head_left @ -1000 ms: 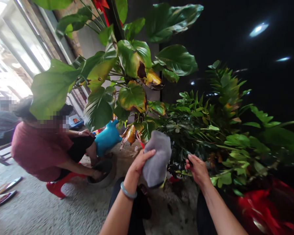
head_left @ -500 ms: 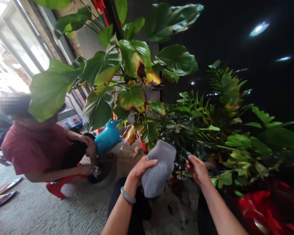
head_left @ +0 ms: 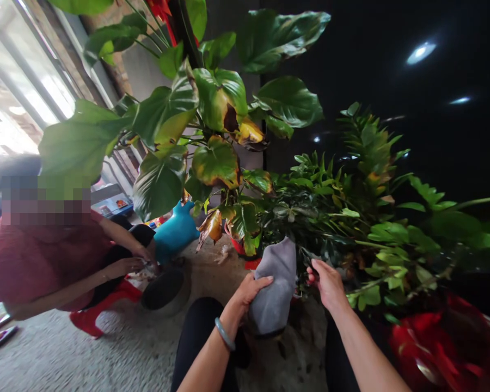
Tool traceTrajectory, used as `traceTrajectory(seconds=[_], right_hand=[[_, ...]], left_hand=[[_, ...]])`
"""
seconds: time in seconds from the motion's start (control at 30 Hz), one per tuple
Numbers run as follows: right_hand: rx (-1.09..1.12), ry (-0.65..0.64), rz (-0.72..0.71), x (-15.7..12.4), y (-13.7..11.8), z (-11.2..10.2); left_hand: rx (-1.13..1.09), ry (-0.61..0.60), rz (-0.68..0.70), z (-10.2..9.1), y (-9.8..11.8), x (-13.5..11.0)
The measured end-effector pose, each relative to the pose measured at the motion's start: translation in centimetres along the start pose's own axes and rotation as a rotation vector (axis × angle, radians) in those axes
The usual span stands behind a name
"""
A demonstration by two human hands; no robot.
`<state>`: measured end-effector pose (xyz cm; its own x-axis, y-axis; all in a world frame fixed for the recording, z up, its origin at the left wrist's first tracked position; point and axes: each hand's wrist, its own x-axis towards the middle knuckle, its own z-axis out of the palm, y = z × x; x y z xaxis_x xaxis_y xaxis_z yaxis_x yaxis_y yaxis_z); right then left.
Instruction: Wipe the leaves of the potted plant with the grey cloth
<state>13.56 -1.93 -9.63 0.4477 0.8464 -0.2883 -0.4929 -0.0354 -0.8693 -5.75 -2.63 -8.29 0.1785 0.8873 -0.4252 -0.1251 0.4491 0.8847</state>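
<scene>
My left hand point(head_left: 251, 291), with a pale bangle at the wrist, grips a grey piece of cloth point(head_left: 274, 288) by its left side. The thumb lies on top and the other fingers are hidden behind it. The cloth stands up to a blunt point and has a dark lower edge. Just right of it, apart from the cloth, my right hand point(head_left: 326, 280) is closed with thumb and forefinger pinched together. What sits in that pinch, if anything, is too small to tell against the dark leaves point(head_left: 286, 218) behind.
A large-leaved plant point(head_left: 216, 160) with browned leaves rises ahead, and green foliage point(head_left: 392, 234) spreads right. Red wrapping point(head_left: 436, 348) lies at the lower right. On the left a person in a red shirt point(head_left: 44, 256) sits on a red stool point(head_left: 106, 305) by a dark basin point(head_left: 165, 291) and a blue object point(head_left: 175, 234).
The grey cloth has shifted slightly right and narrowed, its top now pointed. My right hand stays pinched. The view has turned slightly, and the other person's hands have come together above the basin.
</scene>
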Motion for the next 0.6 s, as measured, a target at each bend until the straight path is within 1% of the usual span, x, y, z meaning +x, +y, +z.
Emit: traceTrajectory(seconds=[0.07, 0.1, 0.13, 0.23, 0.27, 0.3, 0.37, 0.43, 0.47, 0.53, 0.57, 0.6], right_hand=[[-0.028, 0.079, -0.028, 0.3, -0.1, -0.5], [-0.047, 0.142, -0.075, 0.5, -0.2, -0.8], [-0.067, 0.215, -0.149, 0.8, -0.4, -1.0], [-0.134, 0.418, -0.445, 1.9, -1.5, -1.8], [-0.156, 0.459, -0.51, 2.5, -1.9, -2.0], [-0.179, 0.482, -0.534, 3.0, -2.3, -2.2], [-0.208, 0.474, -0.477, 3.9, -2.9, -2.4], [-0.201, 0.398, -0.367, 4.5, -3.0, -2.3], [-0.186, 0.346, -0.317, 4.6, -2.9, -2.2], [-0.147, 0.245, -0.258, 4.3, -2.7, -1.7], [-0.126, 0.197, -0.237, 4.1, -2.6, -1.5], [-0.105, 0.155, -0.221, 3.7, -2.5, -1.2]], left_hand=[[0.008, 0.025, 0.004, -0.3, 0.2, -0.3], [0.009, 0.032, 0.009, -0.3, 0.6, -0.4], [0.01, 0.031, 0.016, -0.4, 0.9, -0.4], [0.018, 0.017, 0.028, -0.4, 1.3, -0.4], [0.028, 0.017, 0.028, -0.5, 1.1, -0.4], [0.039, 0.012, 0.022, -0.6, 0.9, -0.6], [0.058, -0.02, 0.016, -1.1, 0.5, -1.2], [0.082, -0.095, 0.019, -1.5, 0.8, -2.2], [0.098, -0.14, 0.024, -1.7, 1.4, -2.8], [0.128, -0.199, 0.063, -1.4, 3.6, -4.1], [0.135, -0.205, 0.094, -1.0, 5.1, -4.5], [0.131, -0.189, 0.157, -0.3, 6.7, -4.8]])
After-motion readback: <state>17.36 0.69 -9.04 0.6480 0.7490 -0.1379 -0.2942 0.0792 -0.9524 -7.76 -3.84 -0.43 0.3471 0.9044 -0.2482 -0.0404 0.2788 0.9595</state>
